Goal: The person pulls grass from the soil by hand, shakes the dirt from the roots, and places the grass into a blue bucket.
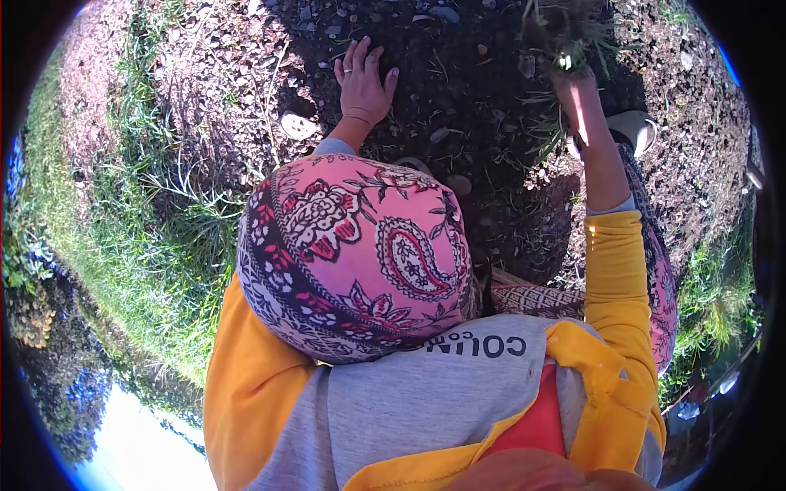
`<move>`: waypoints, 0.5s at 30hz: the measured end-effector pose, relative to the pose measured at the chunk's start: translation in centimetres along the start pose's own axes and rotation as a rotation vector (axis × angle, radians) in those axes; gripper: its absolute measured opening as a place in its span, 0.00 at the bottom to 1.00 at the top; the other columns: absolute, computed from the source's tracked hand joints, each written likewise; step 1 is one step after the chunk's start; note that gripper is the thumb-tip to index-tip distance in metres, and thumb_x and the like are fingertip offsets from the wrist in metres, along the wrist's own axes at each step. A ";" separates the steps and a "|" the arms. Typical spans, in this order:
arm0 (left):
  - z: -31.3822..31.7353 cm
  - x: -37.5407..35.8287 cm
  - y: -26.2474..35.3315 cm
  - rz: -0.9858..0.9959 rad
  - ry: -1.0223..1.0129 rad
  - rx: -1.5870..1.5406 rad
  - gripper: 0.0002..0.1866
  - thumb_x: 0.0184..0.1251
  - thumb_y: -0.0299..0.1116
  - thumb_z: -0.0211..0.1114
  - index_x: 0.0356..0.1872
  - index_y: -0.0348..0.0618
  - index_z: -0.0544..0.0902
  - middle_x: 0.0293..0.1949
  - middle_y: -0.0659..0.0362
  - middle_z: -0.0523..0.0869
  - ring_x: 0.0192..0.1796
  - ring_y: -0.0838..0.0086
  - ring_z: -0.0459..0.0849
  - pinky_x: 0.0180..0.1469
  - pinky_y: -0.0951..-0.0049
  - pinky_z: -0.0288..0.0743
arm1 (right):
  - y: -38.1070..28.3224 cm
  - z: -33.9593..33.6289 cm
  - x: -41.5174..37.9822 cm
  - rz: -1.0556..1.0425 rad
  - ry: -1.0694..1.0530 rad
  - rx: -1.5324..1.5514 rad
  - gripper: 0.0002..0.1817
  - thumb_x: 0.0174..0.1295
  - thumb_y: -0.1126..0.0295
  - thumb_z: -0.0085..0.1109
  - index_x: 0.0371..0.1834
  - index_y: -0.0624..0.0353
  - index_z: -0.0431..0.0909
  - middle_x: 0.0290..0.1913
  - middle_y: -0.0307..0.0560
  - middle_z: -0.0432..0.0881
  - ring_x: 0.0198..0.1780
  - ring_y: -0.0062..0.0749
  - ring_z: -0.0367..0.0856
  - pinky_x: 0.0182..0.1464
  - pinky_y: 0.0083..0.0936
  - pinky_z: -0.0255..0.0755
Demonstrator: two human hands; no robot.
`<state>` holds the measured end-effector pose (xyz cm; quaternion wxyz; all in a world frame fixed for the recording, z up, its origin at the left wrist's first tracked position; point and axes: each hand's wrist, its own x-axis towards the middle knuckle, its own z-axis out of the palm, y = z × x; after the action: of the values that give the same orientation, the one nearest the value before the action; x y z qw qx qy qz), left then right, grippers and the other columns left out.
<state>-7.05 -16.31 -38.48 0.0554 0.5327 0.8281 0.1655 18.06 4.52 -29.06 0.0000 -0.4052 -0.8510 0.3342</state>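
My left hand lies palm down on the dark, shaded soil, fingers spread and a ring on one of them. It holds nothing. At the upper right, my right hand is closed on a clump of grass, whose thin green blades and dark base stick out past the fingers. The clump is blurred, and my fingertips are partly hidden behind it. More loose blades hang beside my right wrist. A pale flat stone rests near my left wrist.
My knee, in pink patterned cloth, rises between my arms. A light shoe shows beyond my right forearm. Tall green grass grows on the left, and more grass on the right. Small stones and dry leaves litter the ground.
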 end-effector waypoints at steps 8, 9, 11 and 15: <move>0.2 -0.1 -0.2 0.010 0.008 -0.001 0.22 0.60 0.47 0.52 0.53 0.47 0.70 0.62 0.57 0.62 0.66 0.61 0.55 0.64 0.51 0.43 | 3.6 7.8 -8.2 -0.005 -0.339 -0.417 0.18 0.50 0.56 0.57 0.30 0.63 0.78 0.37 0.57 0.77 0.43 0.48 0.76 0.45 0.35 0.70; 0.1 -0.1 -0.1 0.008 0.004 0.003 0.22 0.60 0.47 0.52 0.53 0.47 0.70 0.62 0.57 0.62 0.66 0.61 0.55 0.64 0.51 0.43 | 2.0 7.7 -8.6 0.112 -0.366 -0.407 0.19 0.50 0.55 0.57 0.30 0.64 0.78 0.37 0.57 0.78 0.43 0.48 0.76 0.46 0.35 0.70; 0.1 0.0 -0.1 0.008 0.002 0.009 0.22 0.60 0.48 0.52 0.53 0.47 0.70 0.62 0.57 0.62 0.66 0.61 0.55 0.64 0.51 0.43 | -0.7 7.5 -9.2 0.345 -0.416 -0.382 0.21 0.50 0.53 0.57 0.30 0.65 0.78 0.37 0.57 0.79 0.43 0.47 0.77 0.46 0.34 0.70; -0.1 -0.1 -0.1 0.004 -0.006 0.012 0.23 0.61 0.48 0.52 0.53 0.48 0.69 0.62 0.57 0.62 0.66 0.61 0.55 0.64 0.51 0.43 | 0.0 9.3 -10.4 0.353 -0.398 -0.358 0.23 0.49 0.51 0.57 0.30 0.64 0.78 0.37 0.57 0.79 0.44 0.46 0.77 0.46 0.35 0.71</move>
<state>-7.09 -16.46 -38.46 0.0544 0.5353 0.8278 0.1588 22.52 -7.93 -33.47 -0.2956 -0.4670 -0.7960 0.2467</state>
